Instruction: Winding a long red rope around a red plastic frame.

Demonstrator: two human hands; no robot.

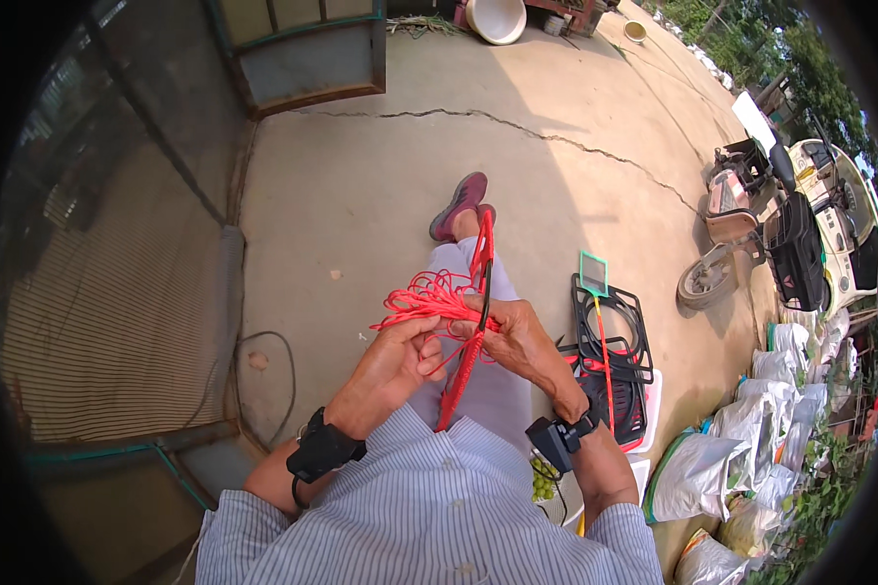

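Concrete yard [380, 185] extends far; black frames [610, 336] lie right of the lap. Red-edged frame [470, 331] stands upright between the knees. Red cord [424, 297] bunches left of it. Left hand [395, 356] pinches cord strands; right hand [517, 336] grips the frame. Risk: loose loops may tangle if tension slackens.

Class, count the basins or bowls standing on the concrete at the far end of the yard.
2. A large pale basin sits at the top edge, partly cut off; a smaller bowl lies to its right near the greenery. More may be hidden beyond the frame.
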